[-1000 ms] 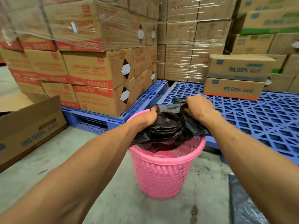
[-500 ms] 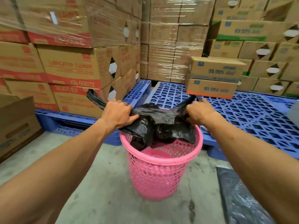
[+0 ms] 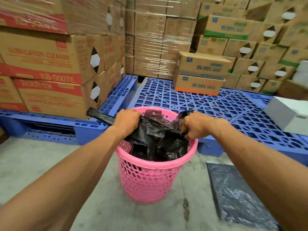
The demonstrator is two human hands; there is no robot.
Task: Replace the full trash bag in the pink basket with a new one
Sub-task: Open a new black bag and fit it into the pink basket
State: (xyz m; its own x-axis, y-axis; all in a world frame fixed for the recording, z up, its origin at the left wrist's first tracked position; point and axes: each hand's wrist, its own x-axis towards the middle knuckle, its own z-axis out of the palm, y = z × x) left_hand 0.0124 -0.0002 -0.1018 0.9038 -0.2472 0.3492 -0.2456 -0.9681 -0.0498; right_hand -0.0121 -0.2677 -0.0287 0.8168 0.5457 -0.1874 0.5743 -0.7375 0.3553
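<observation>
On the concrete floor (image 3: 41, 157) in front of you stands the pink basket (image 3: 150, 179), its far rim close to the edge of a blue pallet (image 3: 216, 107).

Far left, stacked cartons (image 3: 50, 59) sit on another pallet, near the basket.

Your left hand (image 3: 127, 120) is curled tight around one gathered handle of the black trash bag (image 3: 156, 139). The loose tail of that handle sticks out to the left, past your knuckles.

Between your hands, the bag fills the basket's mouth, crumpled and drawn toward the middle. It is not yet lifted out.

Your right hand (image 3: 194, 125) is closed in a fist on the opposite handle, above the near right rim.

Lower right, a flat dark sheet of plastic (image 3: 236, 194) lies on the floor just beside the basket. It is probably the new bag, though blur makes that uncertain.

Risks, judged from this position:
- Thin plastic may tear at either handle if you pull the two apart hard.
- A knot tied loosely could slip when you lift, spilling the contents.
- The light basket may rise with the bag or tip, since nothing holds it down.
- The bag could snag on the basket's holes.
- You might step on the flat sheet and slip.
</observation>
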